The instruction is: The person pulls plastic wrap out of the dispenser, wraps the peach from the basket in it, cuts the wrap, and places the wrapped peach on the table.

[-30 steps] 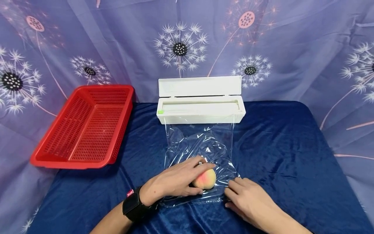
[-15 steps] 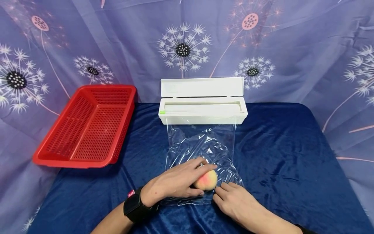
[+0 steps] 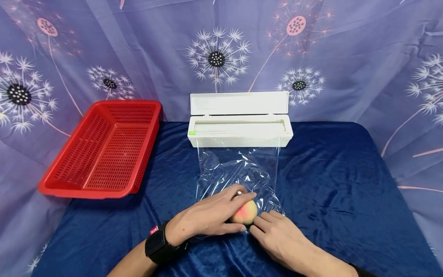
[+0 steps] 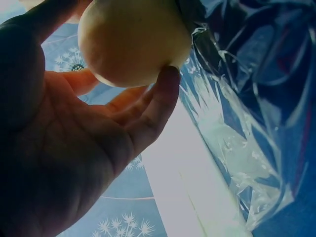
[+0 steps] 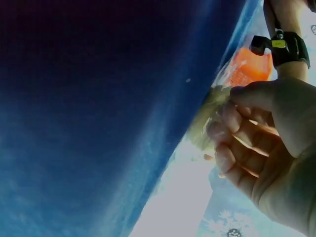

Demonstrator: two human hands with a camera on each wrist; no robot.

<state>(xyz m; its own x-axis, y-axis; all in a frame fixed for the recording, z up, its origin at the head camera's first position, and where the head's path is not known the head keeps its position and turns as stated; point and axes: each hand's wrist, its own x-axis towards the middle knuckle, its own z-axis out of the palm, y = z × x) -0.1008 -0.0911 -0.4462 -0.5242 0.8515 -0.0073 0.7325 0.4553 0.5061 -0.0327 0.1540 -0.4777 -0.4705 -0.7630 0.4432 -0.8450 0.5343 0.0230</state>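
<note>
A yellow and pink peach (image 3: 247,214) sits on a sheet of clear cling film (image 3: 212,174) near the front of the table. My left hand (image 3: 209,215) holds it from the left, thumb at the near side and fingers over the top. From below, the left wrist view shows the fingertips against the round peach (image 4: 133,44). Right beside the peach, my right hand (image 3: 282,239) pinches the near edge of the film with bent fingers. In the right wrist view, shiny film lies over the peach (image 5: 205,121) at those fingertips. Part of the film's near edge is hidden by both hands.
Behind the film stands a white cling film dispenser (image 3: 240,141), lid up, the sheet running out over its front. A red plastic basket (image 3: 136,169) is at the left. Blue velvet cloth (image 3: 332,184) covers the table, with a dandelion-patterned curtain (image 3: 155,46) behind.
My right hand has moved left, from the film's right corner to beside the peach, drawing the near edge of the film inward. My left hand keeps its hold on the peach.
</note>
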